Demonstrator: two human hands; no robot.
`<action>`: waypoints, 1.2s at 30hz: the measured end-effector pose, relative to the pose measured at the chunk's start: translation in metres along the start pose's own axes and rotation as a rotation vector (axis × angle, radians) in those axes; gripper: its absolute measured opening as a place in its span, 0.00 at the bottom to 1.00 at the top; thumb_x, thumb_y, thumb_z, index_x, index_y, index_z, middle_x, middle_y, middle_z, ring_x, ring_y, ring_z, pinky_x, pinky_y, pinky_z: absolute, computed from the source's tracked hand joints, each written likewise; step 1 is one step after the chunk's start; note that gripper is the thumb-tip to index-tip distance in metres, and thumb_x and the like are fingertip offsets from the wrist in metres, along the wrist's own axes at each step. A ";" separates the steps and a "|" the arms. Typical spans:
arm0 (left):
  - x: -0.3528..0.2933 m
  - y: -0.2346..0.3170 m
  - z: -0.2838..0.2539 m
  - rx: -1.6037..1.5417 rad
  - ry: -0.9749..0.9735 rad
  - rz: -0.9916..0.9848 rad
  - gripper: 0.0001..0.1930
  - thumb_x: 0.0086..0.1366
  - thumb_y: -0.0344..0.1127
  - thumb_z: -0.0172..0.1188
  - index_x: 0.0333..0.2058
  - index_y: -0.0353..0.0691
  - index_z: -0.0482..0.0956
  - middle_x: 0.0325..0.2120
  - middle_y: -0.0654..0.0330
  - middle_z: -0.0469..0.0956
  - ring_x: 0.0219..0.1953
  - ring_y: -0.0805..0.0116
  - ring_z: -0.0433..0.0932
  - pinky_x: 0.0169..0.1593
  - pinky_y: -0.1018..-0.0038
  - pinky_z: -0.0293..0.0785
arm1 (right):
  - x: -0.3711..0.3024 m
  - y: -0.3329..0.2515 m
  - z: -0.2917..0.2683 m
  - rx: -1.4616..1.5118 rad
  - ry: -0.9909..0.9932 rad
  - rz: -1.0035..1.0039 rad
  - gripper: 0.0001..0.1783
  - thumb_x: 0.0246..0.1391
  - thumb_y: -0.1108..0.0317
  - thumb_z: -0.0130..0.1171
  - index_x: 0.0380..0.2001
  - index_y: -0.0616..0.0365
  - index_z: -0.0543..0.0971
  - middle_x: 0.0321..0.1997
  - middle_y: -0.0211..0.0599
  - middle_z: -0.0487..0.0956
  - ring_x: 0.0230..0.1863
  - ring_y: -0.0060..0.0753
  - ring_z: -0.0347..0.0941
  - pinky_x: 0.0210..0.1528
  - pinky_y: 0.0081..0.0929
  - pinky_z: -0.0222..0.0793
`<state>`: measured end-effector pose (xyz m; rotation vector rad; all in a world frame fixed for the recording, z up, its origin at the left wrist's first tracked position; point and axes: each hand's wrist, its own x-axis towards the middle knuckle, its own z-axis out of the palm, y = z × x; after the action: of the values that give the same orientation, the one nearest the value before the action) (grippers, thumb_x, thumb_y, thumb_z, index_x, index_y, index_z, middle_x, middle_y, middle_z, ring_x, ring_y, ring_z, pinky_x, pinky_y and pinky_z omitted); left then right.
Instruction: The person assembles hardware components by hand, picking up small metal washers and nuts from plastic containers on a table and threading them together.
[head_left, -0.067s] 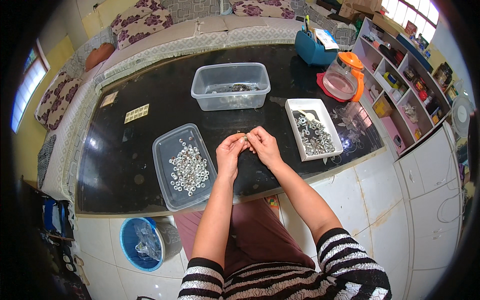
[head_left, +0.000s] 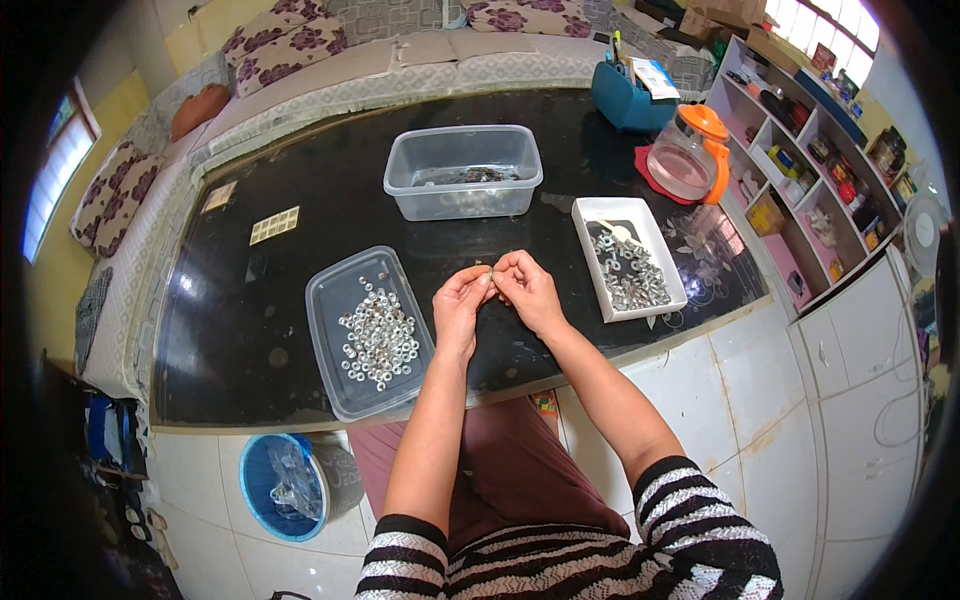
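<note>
My left hand (head_left: 459, 308) and my right hand (head_left: 528, 298) meet above the table's near part, fingertips pinched together. Between them is a small greyish metal piece (head_left: 491, 272), mostly covered by the fingers, so its exact kind is not clear. Left of my hands, a clear plastic lid (head_left: 328, 358) lies like a tray under a pile of silvery nuts (head_left: 381, 336). On the right, a white shallow box (head_left: 612, 209) holds mixed metal nuts and similar hardware (head_left: 632, 272), with a pale spoon-like piece among them. Beyond my hands stands a clear plastic tub (head_left: 462, 205) with dark small pieces inside.
The black table (head_left: 300, 190) carries a teal holder (head_left: 625, 98), a glass jug (head_left: 683, 165) with an orange lid on a red mat, and a pale card (head_left: 274, 227). Below the table's left front edge stands a blue-rimmed bin (head_left: 262, 515). Shelves (head_left: 790, 150) rise at right.
My fingertips have shifted very slightly around the small piece, which shows less now. The containers stay where they were.
</note>
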<state>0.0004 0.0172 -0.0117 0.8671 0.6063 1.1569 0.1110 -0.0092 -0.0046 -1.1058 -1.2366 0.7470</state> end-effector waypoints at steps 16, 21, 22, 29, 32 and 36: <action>0.002 -0.004 -0.003 -0.002 -0.014 0.004 0.07 0.53 0.27 0.51 0.33 0.33 0.71 0.24 0.61 0.73 0.26 0.78 0.72 0.33 0.85 0.69 | -0.001 -0.001 -0.001 0.006 -0.023 0.058 0.07 0.47 0.68 0.49 0.25 0.60 0.66 0.17 0.27 0.70 0.17 0.13 0.62 0.19 0.11 0.58; 0.000 0.000 0.001 0.011 -0.019 -0.001 0.08 0.53 0.27 0.52 0.33 0.33 0.71 0.24 0.61 0.73 0.26 0.78 0.72 0.33 0.85 0.69 | 0.000 -0.001 -0.002 0.030 -0.003 0.086 0.05 0.47 0.70 0.49 0.24 0.60 0.66 0.16 0.26 0.70 0.17 0.13 0.63 0.19 0.12 0.58; 0.000 0.000 0.001 0.011 -0.019 -0.001 0.08 0.53 0.27 0.52 0.33 0.33 0.71 0.24 0.61 0.73 0.26 0.78 0.72 0.33 0.85 0.69 | 0.000 -0.002 -0.001 0.030 -0.003 0.086 0.05 0.47 0.70 0.49 0.24 0.60 0.66 0.16 0.26 0.70 0.17 0.13 0.63 0.19 0.12 0.58; 0.001 -0.003 -0.002 0.008 -0.019 0.008 0.07 0.53 0.26 0.52 0.32 0.33 0.71 0.25 0.60 0.73 0.27 0.77 0.72 0.33 0.84 0.69 | 0.000 0.002 -0.003 0.034 -0.030 0.094 0.06 0.48 0.69 0.48 0.25 0.60 0.66 0.18 0.27 0.70 0.18 0.13 0.63 0.20 0.11 0.58; 0.000 -0.001 0.000 0.012 -0.017 0.020 0.07 0.52 0.26 0.52 0.32 0.32 0.71 0.26 0.60 0.73 0.27 0.77 0.72 0.34 0.84 0.69 | -0.001 -0.002 -0.001 0.045 -0.016 0.123 0.05 0.48 0.69 0.48 0.26 0.60 0.66 0.17 0.26 0.69 0.18 0.13 0.62 0.20 0.10 0.57; 0.003 -0.004 -0.003 -0.014 0.000 0.026 0.07 0.52 0.26 0.52 0.32 0.32 0.71 0.26 0.60 0.73 0.27 0.77 0.72 0.33 0.84 0.69 | -0.001 -0.005 0.002 0.023 -0.026 0.036 0.06 0.49 0.68 0.48 0.25 0.59 0.66 0.16 0.25 0.67 0.17 0.12 0.61 0.19 0.10 0.57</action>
<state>0.0005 0.0199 -0.0168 0.8649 0.5879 1.1834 0.1081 -0.0115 -0.0004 -1.1050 -1.2303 0.8030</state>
